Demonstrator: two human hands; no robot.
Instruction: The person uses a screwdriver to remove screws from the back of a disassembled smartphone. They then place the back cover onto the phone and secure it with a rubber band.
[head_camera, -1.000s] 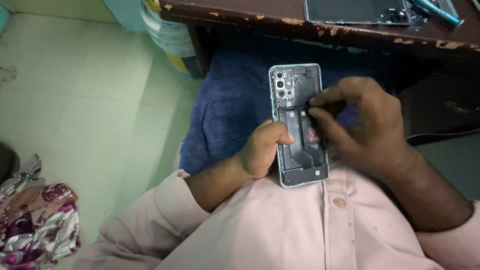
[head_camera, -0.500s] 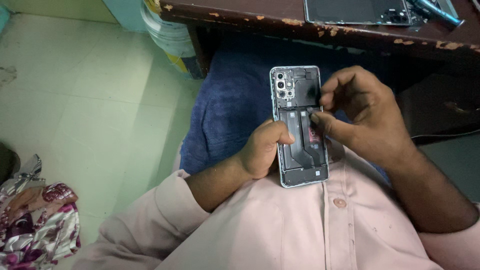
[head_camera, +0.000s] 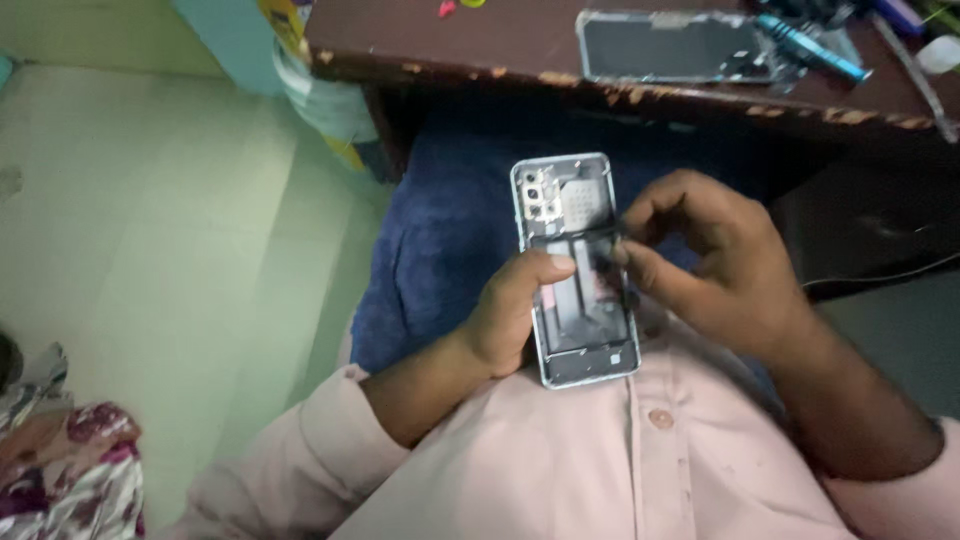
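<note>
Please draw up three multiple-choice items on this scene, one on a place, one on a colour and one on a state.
1. Where does the second phone part lie?
A. on the dark wooden desk
B. on the green floor
C. on the person's lap

2. What colour is the person's shirt?
A. dark blue
B. pale pink
C. black

3. In what state is the phone that the left hand holds?
A. sealed, with the screen lit
B. back cover off, insides showing
C. wrapped in cloth

Answers:
1. A, as it rests flat on the desk near a blue tool.
2. B, as the sleeves and buttoned front are pale pink.
3. B, as the camera unit and inner parts are bare, while the right hand pinches at the phone's middle.
</note>
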